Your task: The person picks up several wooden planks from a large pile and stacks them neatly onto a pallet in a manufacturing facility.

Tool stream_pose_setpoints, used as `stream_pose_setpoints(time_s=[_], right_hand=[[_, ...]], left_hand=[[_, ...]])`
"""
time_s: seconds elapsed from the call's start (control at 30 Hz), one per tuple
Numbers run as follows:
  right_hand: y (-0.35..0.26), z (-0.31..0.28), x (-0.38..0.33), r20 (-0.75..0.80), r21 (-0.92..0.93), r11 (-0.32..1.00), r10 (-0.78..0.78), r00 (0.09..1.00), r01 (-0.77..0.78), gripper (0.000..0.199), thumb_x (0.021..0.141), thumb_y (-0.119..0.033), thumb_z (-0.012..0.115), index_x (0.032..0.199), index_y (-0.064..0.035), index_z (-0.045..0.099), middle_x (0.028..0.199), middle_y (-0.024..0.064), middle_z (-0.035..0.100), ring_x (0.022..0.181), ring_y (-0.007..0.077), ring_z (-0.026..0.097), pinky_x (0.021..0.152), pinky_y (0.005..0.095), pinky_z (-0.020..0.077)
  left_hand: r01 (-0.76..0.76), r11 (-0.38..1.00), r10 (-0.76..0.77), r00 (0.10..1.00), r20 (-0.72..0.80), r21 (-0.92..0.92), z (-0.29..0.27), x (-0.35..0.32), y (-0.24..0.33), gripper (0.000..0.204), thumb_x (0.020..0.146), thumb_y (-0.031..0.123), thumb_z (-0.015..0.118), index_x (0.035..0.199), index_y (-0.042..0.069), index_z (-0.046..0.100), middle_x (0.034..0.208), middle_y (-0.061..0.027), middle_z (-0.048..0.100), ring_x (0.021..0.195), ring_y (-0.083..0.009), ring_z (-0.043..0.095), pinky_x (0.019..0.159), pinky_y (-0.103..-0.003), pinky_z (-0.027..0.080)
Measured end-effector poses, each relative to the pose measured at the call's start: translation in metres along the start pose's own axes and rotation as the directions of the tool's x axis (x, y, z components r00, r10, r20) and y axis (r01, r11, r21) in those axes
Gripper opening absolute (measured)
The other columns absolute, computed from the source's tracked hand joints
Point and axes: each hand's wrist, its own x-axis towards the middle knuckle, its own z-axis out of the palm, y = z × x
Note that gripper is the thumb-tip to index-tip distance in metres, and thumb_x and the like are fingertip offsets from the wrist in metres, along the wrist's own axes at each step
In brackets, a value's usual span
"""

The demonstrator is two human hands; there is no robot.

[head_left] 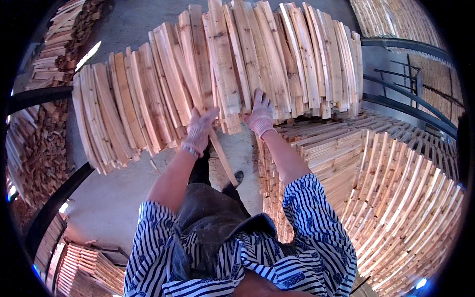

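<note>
A wide row of wooden boards (222,69) lies side by side in front of me, their near ends uneven. My left hand (199,129), in a pale knit glove, is closed around a narrow wooden strip (223,157). One end of that strip sticks out toward my body, past the row's near edge, and the rest lies at a slant among the boards. My right hand (260,116), gloved the same way, rests on the near ends of boards right of the middle. Its fingers are stretched out and apart, and its palm side is hidden.
Dark metal bars (405,45) stand at both sides of the row. At the lower right rises a large stack of layered boards (396,198). Piles of wood pieces (42,143) line the left. Concrete floor (118,198) shows below the row, with my shoe (238,178) on it.
</note>
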Motion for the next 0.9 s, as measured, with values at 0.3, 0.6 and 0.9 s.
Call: stream_pose_setpoints(time_s=[0.3, 0.6, 0.9], right_hand=[[0.048, -0.102, -0.044, 0.391, 0.654, 0.747, -0.204, 0.897, -0.115, 0.093, 0.081, -0.009, 0.062, 0.161, -0.0112, 0.013, 0.144, 0.0219, 0.051, 0.123, 0.03, 0.056, 0.107, 0.0408, 0.0445], [0.059, 0.0, -0.209, 0.563, 0.585, -0.315, -0.506, 0.653, -0.748, 0.081, 0.088, -0.013, 0.071, 0.156, -0.005, 0.027, 0.13, 0.0149, 0.062, 0.122, 0.0213, 0.058, 0.104, 0.0348, 0.0457], [-0.012, 0.002, -0.224, 0.2, 0.868, -0.341, -0.427, 0.882, -0.362, 0.035, 0.096, -0.017, 0.061, 0.127, -0.0008, 0.061, 0.114, 0.0081, 0.07, 0.098, 0.0157, 0.064, 0.087, 0.0318, 0.0504]], left_hand=[[0.241, 0.697, 0.12, 0.889, -0.441, 0.676, 0.116, 0.109, 0.067, 0.087, 0.076, 0.048, 0.083, 0.135, 0.003, 0.038, 0.14, -0.0199, 0.047, 0.128, -0.03, 0.05, 0.104, -0.045, 0.046], [0.171, 0.746, 0.139, 0.905, -0.402, 0.644, 0.1, 0.124, 0.064, 0.085, 0.065, 0.041, 0.088, 0.126, -0.002, 0.046, 0.124, -0.0217, 0.059, 0.116, -0.0343, 0.062, 0.098, -0.041, 0.052], [-0.092, 0.951, 0.095, 0.995, 0.006, 0.295, 0.017, -0.001, 0.084, 0.036, 0.086, 0.028, 0.076, 0.108, 0.006, 0.059, 0.089, -0.0073, 0.062, 0.073, -0.0158, 0.062, 0.059, -0.035, 0.054]])
